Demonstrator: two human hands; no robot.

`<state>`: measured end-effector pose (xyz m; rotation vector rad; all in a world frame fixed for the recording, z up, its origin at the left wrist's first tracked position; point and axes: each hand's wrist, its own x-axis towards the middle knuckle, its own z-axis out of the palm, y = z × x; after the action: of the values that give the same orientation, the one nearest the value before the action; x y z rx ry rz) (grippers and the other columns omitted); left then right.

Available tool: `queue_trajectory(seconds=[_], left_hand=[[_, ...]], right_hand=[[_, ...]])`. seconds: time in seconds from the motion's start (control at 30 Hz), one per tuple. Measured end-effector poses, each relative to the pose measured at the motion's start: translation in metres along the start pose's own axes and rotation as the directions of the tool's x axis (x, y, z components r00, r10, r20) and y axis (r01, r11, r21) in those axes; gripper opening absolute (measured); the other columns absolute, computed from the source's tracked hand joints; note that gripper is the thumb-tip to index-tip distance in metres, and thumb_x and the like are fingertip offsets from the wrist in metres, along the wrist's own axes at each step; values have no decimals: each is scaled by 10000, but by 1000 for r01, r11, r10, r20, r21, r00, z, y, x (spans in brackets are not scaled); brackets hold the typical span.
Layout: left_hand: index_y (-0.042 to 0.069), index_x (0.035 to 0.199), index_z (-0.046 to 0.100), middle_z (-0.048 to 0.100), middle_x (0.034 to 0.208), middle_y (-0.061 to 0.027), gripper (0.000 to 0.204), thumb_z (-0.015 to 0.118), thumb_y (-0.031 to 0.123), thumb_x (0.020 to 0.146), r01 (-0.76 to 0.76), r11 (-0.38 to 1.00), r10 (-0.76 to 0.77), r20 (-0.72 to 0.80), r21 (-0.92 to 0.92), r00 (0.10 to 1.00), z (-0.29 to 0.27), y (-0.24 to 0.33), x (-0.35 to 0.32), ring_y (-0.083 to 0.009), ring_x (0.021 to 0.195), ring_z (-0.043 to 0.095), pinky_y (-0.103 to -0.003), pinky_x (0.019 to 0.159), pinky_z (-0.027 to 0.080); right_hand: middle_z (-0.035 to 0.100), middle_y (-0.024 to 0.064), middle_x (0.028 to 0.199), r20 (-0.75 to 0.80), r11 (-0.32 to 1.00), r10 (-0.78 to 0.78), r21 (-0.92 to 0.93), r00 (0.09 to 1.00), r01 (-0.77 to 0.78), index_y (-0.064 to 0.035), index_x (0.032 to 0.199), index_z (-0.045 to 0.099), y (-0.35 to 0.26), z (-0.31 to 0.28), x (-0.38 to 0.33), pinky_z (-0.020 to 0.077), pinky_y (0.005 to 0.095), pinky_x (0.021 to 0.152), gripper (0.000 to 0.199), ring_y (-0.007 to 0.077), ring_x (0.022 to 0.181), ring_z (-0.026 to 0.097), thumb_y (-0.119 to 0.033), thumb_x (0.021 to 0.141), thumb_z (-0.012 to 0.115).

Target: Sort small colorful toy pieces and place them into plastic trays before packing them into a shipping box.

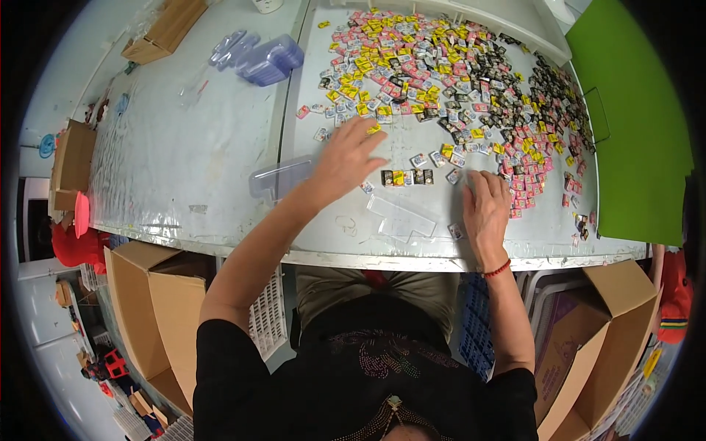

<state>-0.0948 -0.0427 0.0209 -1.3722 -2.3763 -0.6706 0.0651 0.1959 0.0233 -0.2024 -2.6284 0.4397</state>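
4 small packets (407,177) in a row between open, empty left hand (346,162) and right hand (485,209).

Grey table (220,147), small packets (441,66), clear trays (268,59)

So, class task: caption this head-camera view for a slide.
Left hand reaches into small coloured packets; right hand rests by a short packet row.

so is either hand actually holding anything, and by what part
Nothing is clearly held. The left hand reaches with spread fingers into the edge of the pile of small packets; the right hand rests flat on the table.
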Motion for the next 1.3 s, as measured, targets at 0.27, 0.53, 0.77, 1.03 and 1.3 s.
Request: queue_trajectory(seconds=[0.27,0.53,0.77,1.03,1.3], left_hand=[[63,1177,630,540,1307,-125,376,698,239,852,-87,990,86,13,109,996,24,-49,21,-372,1242,460,-487,985,416],[27,1038,661,635,1079,-136,214,680,118,845,150,989,-149,58,-4,987,41,-70,86,-325,1012,590,-406,869,481],[29,1073,650,630,1078,-129,273,684,61,804,-53,998,56,107,-27,993,47,-77,95,-327,1058,582,-397,886,483],[54,1109,649,642,1098,-95,264,653,106,850,-255,967,254,15,19,967,56,-82,94,-302,1032,583,-394,910,476],[41,973,667,660,1008,-79,166,683,138,840,-184,983,183,-44,-12,982,54,-65,89,-281,968,607,-363,841,501]], right_hand=[[545,147,1256,-67,991,33,-131,997,-42,-47,1162,610,42,7,-18,365,490,1022,338,379,1229,443,-123,846,700],[570,147,1181,-127,988,24,-148,992,-43,-34,1103,636,44,4,-12,358,484,999,325,357,1177,470,-156,817,729],[622,85,1091,-138,996,1,-90,990,-13,-61,1088,645,48,1,-16,362,458,980,344,294,1123,524,-192,793,766],[643,68,1103,-116,999,-39,-9,992,38,-84,1097,650,50,3,-11,351,471,992,378,272,1099,549,-202,764,784],[622,55,1139,31,997,-77,11,997,76,-109,1125,653,60,-11,-17,351,468,995,385,280,1124,533,-189,767,772]])
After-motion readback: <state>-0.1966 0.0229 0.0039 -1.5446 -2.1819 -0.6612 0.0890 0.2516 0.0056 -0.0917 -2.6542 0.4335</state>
